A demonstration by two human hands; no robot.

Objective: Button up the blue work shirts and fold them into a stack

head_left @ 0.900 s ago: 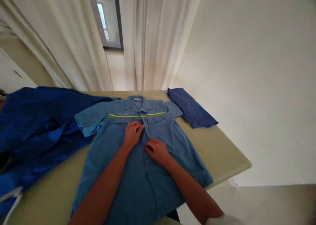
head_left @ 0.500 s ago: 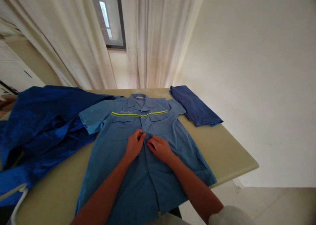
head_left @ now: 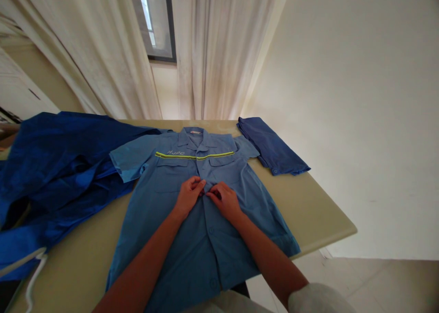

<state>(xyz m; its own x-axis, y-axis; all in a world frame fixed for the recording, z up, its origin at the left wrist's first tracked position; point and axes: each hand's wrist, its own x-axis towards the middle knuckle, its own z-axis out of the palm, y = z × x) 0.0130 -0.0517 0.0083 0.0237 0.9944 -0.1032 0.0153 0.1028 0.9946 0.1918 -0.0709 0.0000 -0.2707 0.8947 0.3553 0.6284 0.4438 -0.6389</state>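
Note:
A light blue short-sleeved work shirt (head_left: 164,212) with a yellow-green chest stripe lies face up on the beige table (head_left: 318,217), collar away from me. My left hand (head_left: 188,196) and my right hand (head_left: 224,200) meet at the middle of its front placket, just below the chest pockets. Both hands have their fingers pinched on the placket edge, fingertips almost touching. What sits between the fingertips is too small to make out.
A heap of dark blue garments (head_left: 51,175) covers the table's left side. A folded dark blue cloth (head_left: 270,146) lies at the far right corner. White curtains (head_left: 212,52) and a window hang behind the table. A white hanger (head_left: 32,272) pokes out at lower left.
Both hands have come together on the placket; my right hand slid up and left to meet the left. The view shifted slightly.

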